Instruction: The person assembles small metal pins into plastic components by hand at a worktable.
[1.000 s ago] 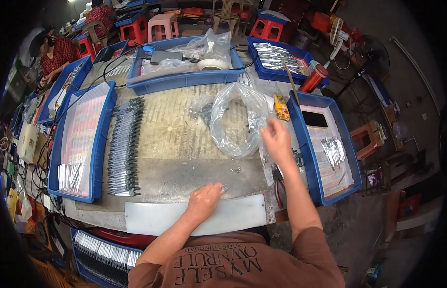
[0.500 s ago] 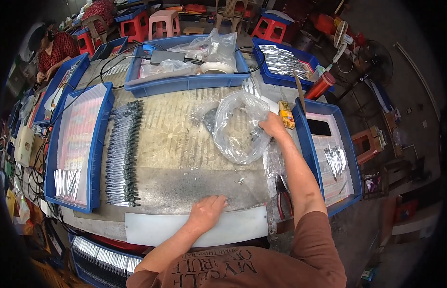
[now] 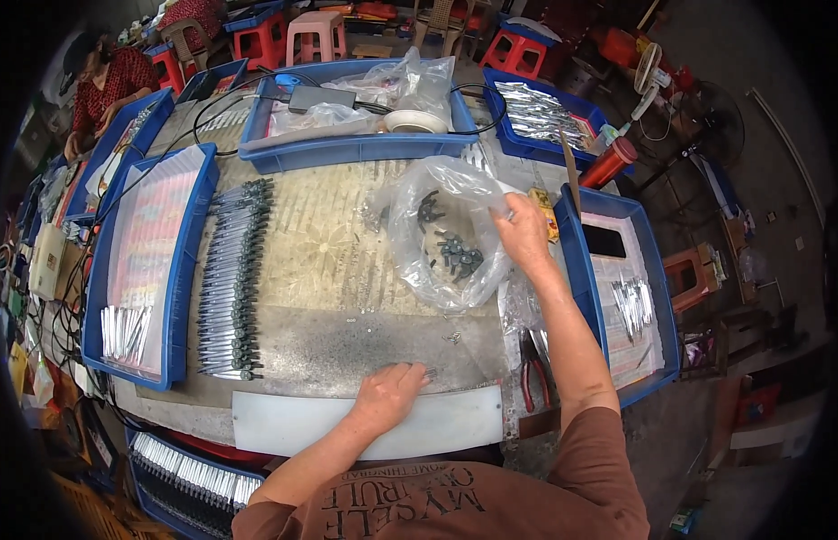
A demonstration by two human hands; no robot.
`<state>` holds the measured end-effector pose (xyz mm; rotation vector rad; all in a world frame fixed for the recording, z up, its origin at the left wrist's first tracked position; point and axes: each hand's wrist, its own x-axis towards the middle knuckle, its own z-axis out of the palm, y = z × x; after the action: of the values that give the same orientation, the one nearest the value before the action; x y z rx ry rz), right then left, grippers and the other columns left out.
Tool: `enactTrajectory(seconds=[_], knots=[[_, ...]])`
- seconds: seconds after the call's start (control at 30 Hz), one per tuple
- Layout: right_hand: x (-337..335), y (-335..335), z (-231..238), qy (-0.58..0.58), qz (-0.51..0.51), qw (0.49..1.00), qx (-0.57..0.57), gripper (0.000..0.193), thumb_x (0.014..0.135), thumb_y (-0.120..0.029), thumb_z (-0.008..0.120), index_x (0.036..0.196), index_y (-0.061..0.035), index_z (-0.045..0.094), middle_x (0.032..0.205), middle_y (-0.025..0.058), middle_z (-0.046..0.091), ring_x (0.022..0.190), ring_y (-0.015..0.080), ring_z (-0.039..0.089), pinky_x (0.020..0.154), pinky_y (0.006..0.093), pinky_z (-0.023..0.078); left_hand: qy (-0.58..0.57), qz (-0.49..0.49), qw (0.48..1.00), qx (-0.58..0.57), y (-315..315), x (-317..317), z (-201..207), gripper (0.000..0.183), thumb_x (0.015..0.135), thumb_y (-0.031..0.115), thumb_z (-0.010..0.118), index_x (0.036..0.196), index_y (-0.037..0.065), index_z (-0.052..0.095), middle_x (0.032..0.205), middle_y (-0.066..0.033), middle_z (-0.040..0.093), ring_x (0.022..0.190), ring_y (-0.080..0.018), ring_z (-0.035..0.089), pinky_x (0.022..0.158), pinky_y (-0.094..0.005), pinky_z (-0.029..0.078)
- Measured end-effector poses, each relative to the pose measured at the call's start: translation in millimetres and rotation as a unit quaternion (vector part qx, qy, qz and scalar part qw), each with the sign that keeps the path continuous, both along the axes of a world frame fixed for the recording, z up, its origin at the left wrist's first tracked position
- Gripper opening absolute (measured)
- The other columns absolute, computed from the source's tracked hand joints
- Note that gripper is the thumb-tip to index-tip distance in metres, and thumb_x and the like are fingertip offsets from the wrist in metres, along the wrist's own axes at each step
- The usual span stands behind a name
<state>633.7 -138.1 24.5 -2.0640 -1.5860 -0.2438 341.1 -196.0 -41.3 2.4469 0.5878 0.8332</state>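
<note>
My right hand [image 3: 523, 227] pinches the right rim of a clear plastic bag [image 3: 410, 261], which stands with its mouth open on the table. Inside the bag lie several small dark parts [image 3: 461, 256], in a larger cluster and a smaller one. My left hand [image 3: 392, 396] rests near the table's front edge, beside a whitish flat board [image 3: 365, 423]. Its fingers are curled together, and small thin metallic bits show at the fingertips; what they hold is hard to make out. A few tiny metal pieces [image 3: 452, 338] lie on the table between the hands.
A long row of pen-like pieces with dark ends [image 3: 230, 288] lies left of centre. Blue trays stand at the left [image 3: 180, 297], back [image 3: 356, 155] and right [image 3: 581, 279]. Red-handled pliers [image 3: 533, 373] lie by my right forearm. A person [image 3: 104, 90] sits far left.
My right hand has lifted slightly and drawn the bag's rim outward. The mouth is wider, and dark parts now show inside. My left hand has hardly moved.
</note>
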Motion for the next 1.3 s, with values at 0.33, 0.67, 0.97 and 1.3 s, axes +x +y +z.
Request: enactTrajectory(seconds=[0.33,0.67,0.97,1.3], knots=[[28.8,-6.5,13.3,0.242,0.058,0.967,-0.049,0.051,0.069,-0.027,0.068,0.106,0.0028,0.051,0.102,0.0207,0.055,0.098,0.0292,0.052,0.084,0.0345,0.04,-0.018,0.001,1.0,0.007,0.3,-1.9,-2.9,0.017,0.072,0.01,0.064,0.085,0.006,0.053,0.065,-0.007,0.051,0.057,-0.0236,0.055,0.048,-0.0339,0.046],[-42.2,61.4,39.2,-0.019,0.225,0.963,0.146,0.02,0.074,-0.013,0.059,0.09,-0.0004,0.059,0.095,0.0141,0.06,0.091,0.0294,0.057,0.081,0.0376,0.043,-0.021,0.0,1.0,0.007,0.6,-2.3,-0.1,0.014,0.076,0.015,0.061,0.084,0.007,0.052,0.065,-0.0066,0.051,0.057,-0.0236,0.056,0.048,-0.0349,0.047],[-51.6,107.1,-14.8,-0.196,0.203,0.918,-0.277,0.015,0.069,-0.013,0.054,0.068,-0.0035,0.066,0.076,0.0171,0.063,0.077,0.0299,0.062,0.074,0.0395,0.046,-0.018,0.004,1.0,0.0,-0.4,-1.7,-3.9,0.013,0.077,0.016,0.06,0.083,0.007,0.052,0.064,-0.0061,0.05,0.057,-0.0226,0.056,0.048,-0.0338,0.047],[-52.9,106.7,-23.5,-0.112,0.12,0.935,-0.314,0.041,0.075,-0.014,0.054,0.114,-0.0045,0.045,0.091,0.0198,0.062,0.088,0.0349,0.059,0.084,0.052,0.038,-0.039,0.0,0.999,-0.005,1.6,-1.1,-4.8,0.013,0.076,0.015,0.06,0.081,0.007,0.052,0.063,-0.0061,0.049,0.056,-0.0227,0.056,0.048,-0.0341,0.048]])
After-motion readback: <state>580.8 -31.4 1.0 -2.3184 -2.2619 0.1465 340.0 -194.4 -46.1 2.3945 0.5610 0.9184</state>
